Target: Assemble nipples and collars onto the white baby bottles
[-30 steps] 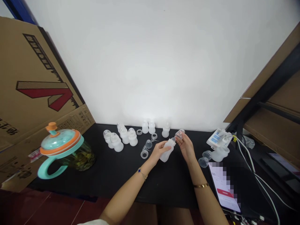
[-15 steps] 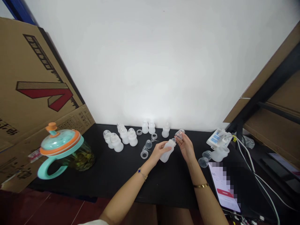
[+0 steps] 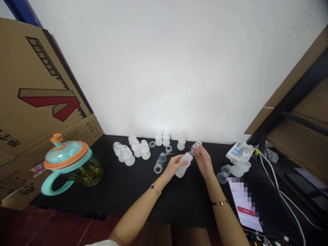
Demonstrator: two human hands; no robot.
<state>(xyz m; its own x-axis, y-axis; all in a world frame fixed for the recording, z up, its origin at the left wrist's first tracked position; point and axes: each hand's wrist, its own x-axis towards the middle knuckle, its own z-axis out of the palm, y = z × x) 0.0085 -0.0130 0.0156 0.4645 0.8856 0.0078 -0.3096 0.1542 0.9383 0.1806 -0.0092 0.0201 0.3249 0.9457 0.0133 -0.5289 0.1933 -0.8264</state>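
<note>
Item, principal: one translucent white, waisted plastic bottle (image 3: 181, 169), lower centre of the frame, tilting toward the right with a small clear teat (image 3: 190, 153) at its neck. The left hand (image 3: 176, 164) is wrapping round its upper body.

Item, companion: one clear plastic domed cap (image 3: 196, 147), just beyond the teat. The right hand (image 3: 203, 158) is pinching it between thumb and fingertips.

Step, as judged: the hands are probably fitting cap to bottle, the cap not yet seating. The next move would be calling for lining up the cap's open end with the teat and pressing it home, the left hand bracing.

Surroundings: a group of white capped bottles (image 3: 135, 148) is standing left of centre on the black bench (image 3: 138, 191); translucent ring collars (image 3: 158, 172) are lying nearer the middle. Two loose clear caps (image 3: 222, 177) are resting at lower right, beside a phone (image 3: 237, 200).

Defects of view: fingers are covering part of the bottle and of the cap's edge; whether cap and teat are touching, one cannot tell. Rear bottles in the group are hiding behind front ones. Pixel blocks are masking part of the phone screen. The frame's lower edge is cutting off the forearms.
</note>
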